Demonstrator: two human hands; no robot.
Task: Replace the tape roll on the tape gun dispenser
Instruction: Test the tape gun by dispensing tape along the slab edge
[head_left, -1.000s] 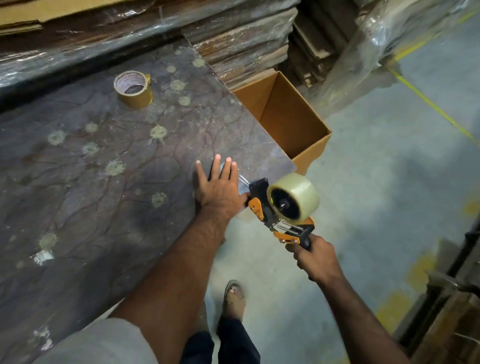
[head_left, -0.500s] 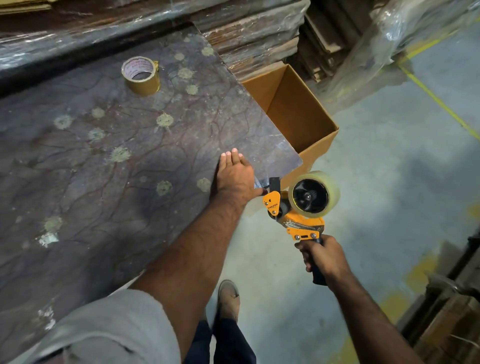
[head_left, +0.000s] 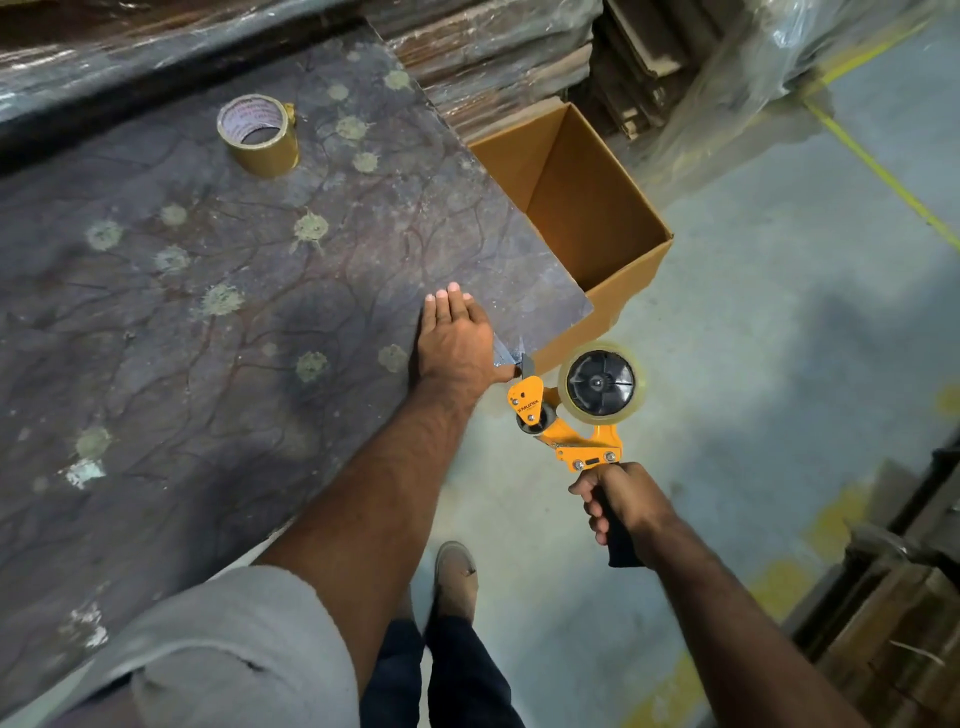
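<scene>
My right hand (head_left: 621, 499) grips the black handle of an orange tape gun dispenser (head_left: 566, 421), held off the table's near right corner. A clear tape roll (head_left: 602, 382) sits on its black hub. A strip of clear tape (head_left: 506, 356) runs from the gun's front to the table edge. My left hand (head_left: 454, 340) lies flat on the table with fingers together, pressing down on that strip. A brown tape roll (head_left: 260, 132) stands far back on the table, apart from both hands.
The dark patterned table (head_left: 208, 291) fills the left. An open cardboard box (head_left: 587, 208) stands on the floor against its right edge. Wrapped cardboard stacks (head_left: 493, 47) sit behind. Concrete floor with yellow lines lies to the right, wooden pallets (head_left: 898, 597) at the lower right.
The tape gun turned so its side faces me and moved down and right from the corner. My left hand shifted right along the table edge, fingers drawn together.
</scene>
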